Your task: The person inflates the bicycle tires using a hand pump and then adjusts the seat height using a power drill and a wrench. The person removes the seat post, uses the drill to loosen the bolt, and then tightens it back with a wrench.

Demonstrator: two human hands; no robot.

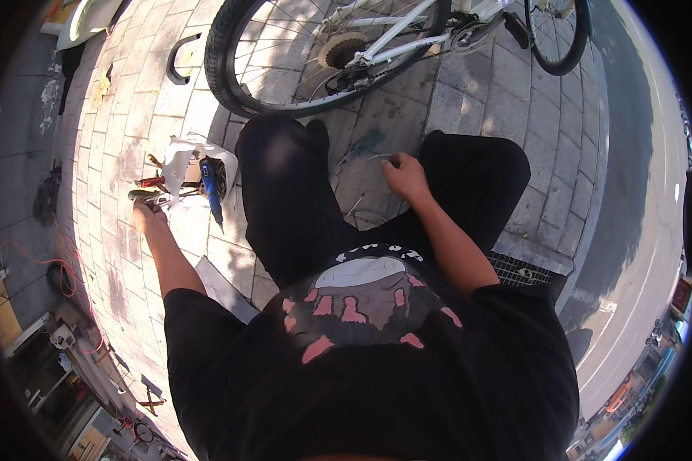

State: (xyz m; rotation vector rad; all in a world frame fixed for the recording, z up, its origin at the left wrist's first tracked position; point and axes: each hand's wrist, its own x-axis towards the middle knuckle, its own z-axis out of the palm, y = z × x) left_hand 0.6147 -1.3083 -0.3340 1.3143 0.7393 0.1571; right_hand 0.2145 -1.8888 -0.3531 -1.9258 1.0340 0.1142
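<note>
My left hand [148, 213] is closed on a green-handled tool [140, 195] at the left side of a white container [179, 161]. Red-handled tool [151, 182] and blue tool [210, 184] rest at that container. Between my knees, my right hand [406, 177] has its fingers closed around the end of a thin pale cable [377, 157]. A green object [365, 144], too indistinct to name, lies just beyond it. More pale cable [365, 217] shows lower down, partly hidden by my legs.
A white bicycle [377, 54] lies across the top. A black U-shaped object [175, 65] rests on the pavers [119, 107]. A metal grate [523, 266] and road [630, 230] are at right. A red hose [69, 269] and clutter line the left edge.
</note>
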